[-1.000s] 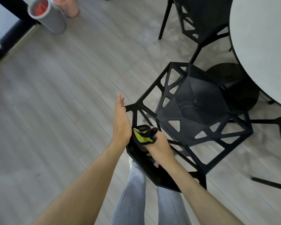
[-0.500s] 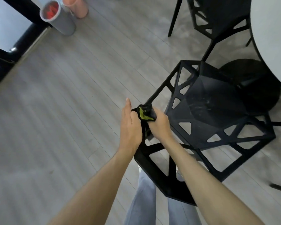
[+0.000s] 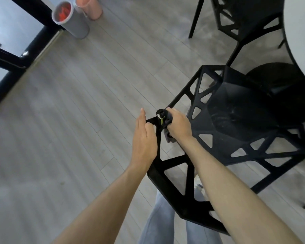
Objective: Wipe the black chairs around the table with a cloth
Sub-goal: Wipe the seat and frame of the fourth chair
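Since the earlier frames the right hand had carried the cloth up the backrest frame to the top corner of the nearest black chair, and less of the cloth's yellow-green side showed. That hand's fingers were curled round the bunched cloth, pressing it against the corner strut. The left hand lay flat with straight fingers against the outer side of the same frame, holding nothing and apparently bracing the chair, though whether the palm truly touched the strut was hard to tell from above.

To do this step well, the cloth should be wrapped around each thin strut and drawn along it, so that all faces are reached, not only the top edge. The left hand should keep steadying the frame, since the light chair could tip or skid on the floor. The seat showed pale smears and would need a flatter, opened cloth. A second chair waited beside the white counter.
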